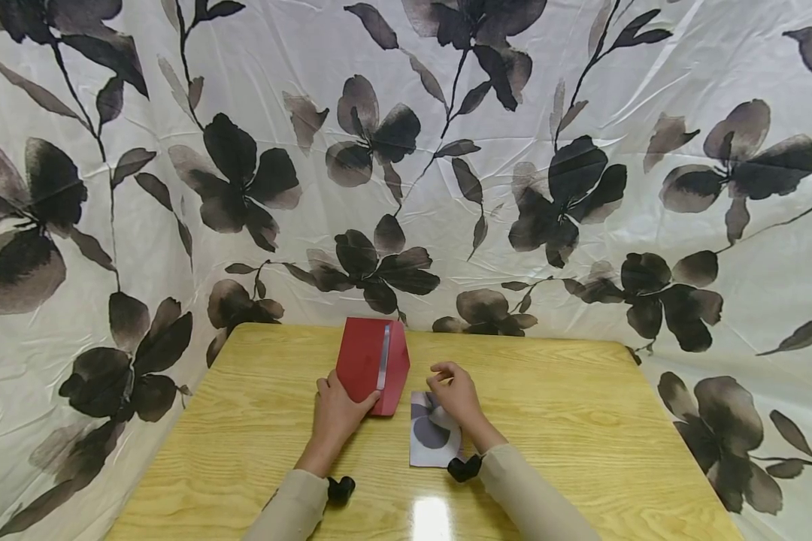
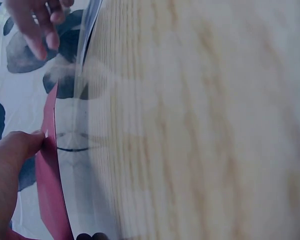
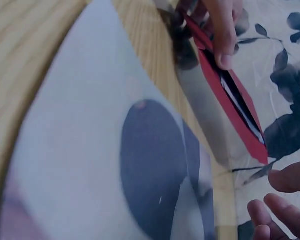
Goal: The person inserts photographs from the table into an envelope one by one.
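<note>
My left hand (image 1: 339,412) grips a red envelope (image 1: 364,355) by its near end, thumb on the flap side and fingers at the far edge. The flap is unfolded to the right, and a pale strip (image 1: 383,359) shows along the opening. In the right wrist view the envelope (image 3: 224,100) gapes, with something whitish inside. My right hand (image 1: 456,394) hovers just right of it, fingers loosely bent and holding nothing. Below that hand is a white card with grey rounded shapes (image 1: 426,449), partly covered by the hand and wrist.
Both hands work over a yellow wood-grain table (image 1: 243,421). Behind it and at the sides hangs a white cloth with dark flowers (image 1: 487,225). Black wrist devices (image 1: 341,490) sit at both cuffs. A bright glare patch lies near the table's front.
</note>
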Demonstrator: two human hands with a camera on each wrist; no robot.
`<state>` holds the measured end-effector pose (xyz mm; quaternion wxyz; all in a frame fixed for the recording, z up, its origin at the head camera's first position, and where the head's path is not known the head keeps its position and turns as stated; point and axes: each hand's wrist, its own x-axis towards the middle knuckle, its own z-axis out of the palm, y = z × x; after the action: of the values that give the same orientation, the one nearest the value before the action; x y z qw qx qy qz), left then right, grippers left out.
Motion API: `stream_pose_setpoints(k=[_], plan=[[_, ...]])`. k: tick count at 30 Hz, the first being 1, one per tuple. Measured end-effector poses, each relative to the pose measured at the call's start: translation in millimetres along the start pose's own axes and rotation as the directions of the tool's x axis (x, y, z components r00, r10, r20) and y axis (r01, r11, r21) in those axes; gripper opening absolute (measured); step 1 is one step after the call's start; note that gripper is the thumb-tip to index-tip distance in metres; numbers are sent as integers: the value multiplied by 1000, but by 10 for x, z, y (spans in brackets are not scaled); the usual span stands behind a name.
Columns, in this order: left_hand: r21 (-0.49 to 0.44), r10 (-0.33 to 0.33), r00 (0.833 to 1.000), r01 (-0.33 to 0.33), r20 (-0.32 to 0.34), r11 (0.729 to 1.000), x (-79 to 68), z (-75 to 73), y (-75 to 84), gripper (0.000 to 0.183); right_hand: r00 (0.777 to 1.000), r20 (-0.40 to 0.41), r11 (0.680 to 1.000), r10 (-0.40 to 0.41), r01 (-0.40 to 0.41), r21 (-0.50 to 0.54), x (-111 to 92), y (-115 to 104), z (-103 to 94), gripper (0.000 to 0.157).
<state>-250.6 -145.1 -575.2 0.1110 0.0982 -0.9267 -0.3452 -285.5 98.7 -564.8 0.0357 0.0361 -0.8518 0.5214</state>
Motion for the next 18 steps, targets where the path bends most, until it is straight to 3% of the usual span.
stream_pose_setpoints(k=[18], plan=[[-2,-4,1000,4,-6,1000,16,32,-8,98,998,1,996,63,-63,-70,-360,239,-387,35]])
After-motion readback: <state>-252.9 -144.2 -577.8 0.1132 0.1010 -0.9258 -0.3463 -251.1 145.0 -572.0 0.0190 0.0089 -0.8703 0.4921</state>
